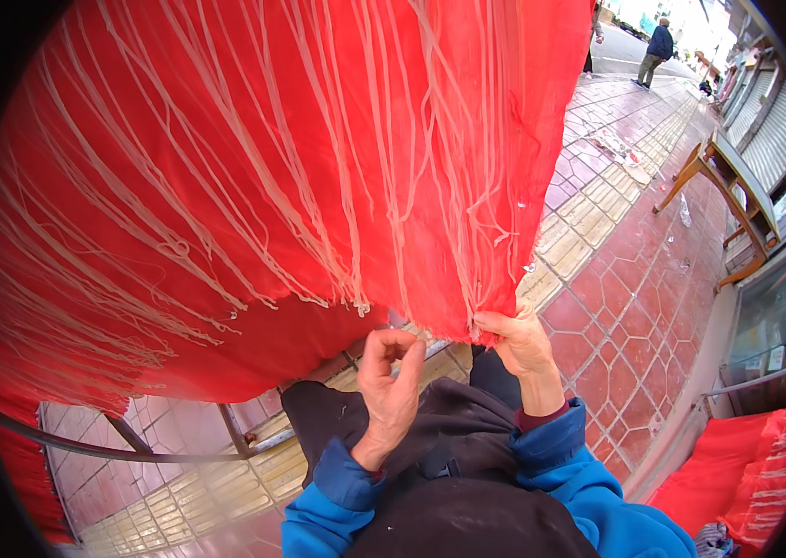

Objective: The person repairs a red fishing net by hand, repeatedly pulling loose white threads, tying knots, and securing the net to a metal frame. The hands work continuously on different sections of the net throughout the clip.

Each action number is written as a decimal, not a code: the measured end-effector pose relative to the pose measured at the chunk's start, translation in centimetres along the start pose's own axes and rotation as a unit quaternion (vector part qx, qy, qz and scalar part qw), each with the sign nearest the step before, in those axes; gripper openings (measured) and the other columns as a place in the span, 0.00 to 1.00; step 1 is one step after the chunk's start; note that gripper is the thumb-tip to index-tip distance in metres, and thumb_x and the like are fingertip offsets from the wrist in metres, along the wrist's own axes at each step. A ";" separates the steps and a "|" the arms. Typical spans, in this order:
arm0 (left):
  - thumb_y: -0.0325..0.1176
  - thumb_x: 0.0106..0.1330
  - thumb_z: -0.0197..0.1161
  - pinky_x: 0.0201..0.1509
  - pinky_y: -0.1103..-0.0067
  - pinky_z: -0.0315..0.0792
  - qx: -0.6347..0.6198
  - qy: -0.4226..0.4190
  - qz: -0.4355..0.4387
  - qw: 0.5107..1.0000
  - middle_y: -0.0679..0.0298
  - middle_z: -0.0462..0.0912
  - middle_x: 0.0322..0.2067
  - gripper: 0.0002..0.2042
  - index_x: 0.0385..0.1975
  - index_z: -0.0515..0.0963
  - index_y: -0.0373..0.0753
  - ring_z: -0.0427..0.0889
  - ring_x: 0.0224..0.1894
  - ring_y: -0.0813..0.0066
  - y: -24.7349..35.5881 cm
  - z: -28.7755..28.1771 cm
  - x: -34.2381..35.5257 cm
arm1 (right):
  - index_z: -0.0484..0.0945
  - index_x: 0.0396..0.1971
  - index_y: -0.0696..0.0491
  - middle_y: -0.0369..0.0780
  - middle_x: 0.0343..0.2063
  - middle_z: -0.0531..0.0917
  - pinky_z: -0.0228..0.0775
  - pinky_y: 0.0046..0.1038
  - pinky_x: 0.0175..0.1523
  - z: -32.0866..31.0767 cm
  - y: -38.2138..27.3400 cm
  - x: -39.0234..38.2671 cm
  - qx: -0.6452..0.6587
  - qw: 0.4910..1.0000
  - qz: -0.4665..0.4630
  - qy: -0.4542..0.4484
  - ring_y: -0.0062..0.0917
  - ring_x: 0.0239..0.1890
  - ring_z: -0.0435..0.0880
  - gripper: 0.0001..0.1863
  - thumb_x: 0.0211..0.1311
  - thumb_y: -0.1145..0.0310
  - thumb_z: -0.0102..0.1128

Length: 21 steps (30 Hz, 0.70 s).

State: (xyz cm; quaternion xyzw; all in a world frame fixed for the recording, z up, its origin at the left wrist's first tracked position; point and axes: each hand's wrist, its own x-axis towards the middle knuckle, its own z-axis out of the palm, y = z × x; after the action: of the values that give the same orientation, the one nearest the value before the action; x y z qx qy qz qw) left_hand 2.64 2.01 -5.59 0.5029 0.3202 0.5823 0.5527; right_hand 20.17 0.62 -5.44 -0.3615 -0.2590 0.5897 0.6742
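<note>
Head view: nearest me, my dark apron (453, 523) covers my lap between blue sleeves (556, 456). My left hand (387, 395) is raised just beside the cloth's lower edge, thumb and forefinger curled close together; I cannot tell whether a thread sits between them. My right hand (525, 349) pinches the bottom corner of the red cloth (542, 121), which hangs before me, pale threads (342, 153) trailing down it. Beneath is a dark metal frame (233, 430); more red fabric (723, 456) lies low at my right. Farther off, past the paving (621, 349), stand a wooden desk (737, 200) and a person in a dark blue jacket (660, 44).
</note>
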 end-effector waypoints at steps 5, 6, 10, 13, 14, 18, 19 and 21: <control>0.17 0.56 0.62 0.25 0.86 0.64 0.172 0.025 0.251 0.952 0.68 0.72 0.19 0.17 0.46 0.73 0.34 0.70 0.21 0.85 4.2 1.0 5.3 | 0.82 0.35 0.62 0.41 0.34 0.85 0.74 0.25 0.43 0.1 -0.7 0.3 -0.005 1.000 0.006 -0.006 0.23 0.34 0.83 0.10 0.50 0.80 0.66; 0.16 0.55 0.62 0.24 0.85 0.64 0.201 0.033 0.267 0.942 0.68 0.72 0.18 0.19 0.47 0.73 0.34 0.70 0.19 0.85 4.8 1.4 6.4 | 0.82 0.34 0.62 0.41 0.34 0.85 0.74 0.25 0.43 0.2 -0.7 0.3 -0.003 1.000 0.007 -0.003 0.24 0.34 0.83 0.09 0.50 0.80 0.66; 0.19 0.51 0.66 0.20 0.80 0.65 0.295 0.060 0.372 0.878 0.64 0.72 0.14 0.17 0.43 0.76 0.36 0.73 0.16 0.74 5.8 3.3 9.5 | 0.82 0.33 0.62 0.42 0.33 0.85 0.74 0.24 0.43 0.3 -0.7 0.2 -0.007 1.000 0.008 -0.013 0.23 0.33 0.83 0.08 0.50 0.79 0.66; 0.22 0.52 0.67 0.20 0.78 0.65 0.363 0.100 0.383 0.843 0.64 0.72 0.14 0.15 0.40 0.76 0.37 0.73 0.16 0.72 5.7 3.7 10.9 | 0.82 0.30 0.61 0.41 0.29 0.84 0.73 0.23 0.40 0.1 -0.7 0.0 -0.018 1.000 0.009 -0.008 0.23 0.30 0.82 0.06 0.50 0.79 0.66; 0.22 0.51 0.67 0.20 0.77 0.65 0.369 0.105 0.382 0.840 0.64 0.72 0.14 0.14 0.38 0.77 0.38 0.74 0.16 0.71 5.6 3.8 11.2 | 0.82 0.29 0.60 0.41 0.28 0.84 0.73 0.24 0.39 0.1 -0.6 0.0 -0.021 1.000 0.010 -0.008 0.23 0.30 0.82 0.05 0.50 0.79 0.66; 0.22 0.50 0.68 0.21 0.76 0.66 0.375 0.116 0.392 0.832 0.63 0.73 0.17 0.10 0.33 0.78 0.38 0.75 0.19 0.70 5.2 3.5 11.3 | 0.82 0.29 0.59 0.40 0.27 0.84 0.73 0.23 0.37 -0.2 -0.4 0.2 -0.015 1.000 0.004 -0.015 0.22 0.28 0.82 0.05 0.51 0.79 0.66; 0.22 0.49 0.68 0.21 0.76 0.66 0.370 0.115 0.395 0.833 0.63 0.74 0.19 0.10 0.32 0.78 0.37 0.75 0.20 0.70 5.2 3.5 11.2 | 0.83 0.29 0.59 0.40 0.27 0.84 0.73 0.22 0.37 -0.3 -0.4 0.2 -0.008 1.000 -0.005 -0.022 0.22 0.27 0.82 0.05 0.50 0.79 0.66; 0.21 0.48 0.68 0.22 0.77 0.67 0.361 0.116 0.426 0.821 0.61 0.76 0.25 0.10 0.30 0.78 0.36 0.75 0.22 0.69 5.2 3.4 10.3 | 0.83 0.30 0.59 0.40 0.28 0.84 0.73 0.22 0.37 -0.6 -0.4 0.3 -0.006 1.000 -0.003 0.005 0.21 0.28 0.82 0.06 0.50 0.79 0.66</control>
State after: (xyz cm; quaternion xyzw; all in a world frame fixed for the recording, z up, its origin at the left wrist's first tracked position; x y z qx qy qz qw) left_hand 5.36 10.36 2.63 0.6816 0.3229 0.6565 -0.0130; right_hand 20.89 0.76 -5.51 -0.3673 -0.2608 0.5842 0.6751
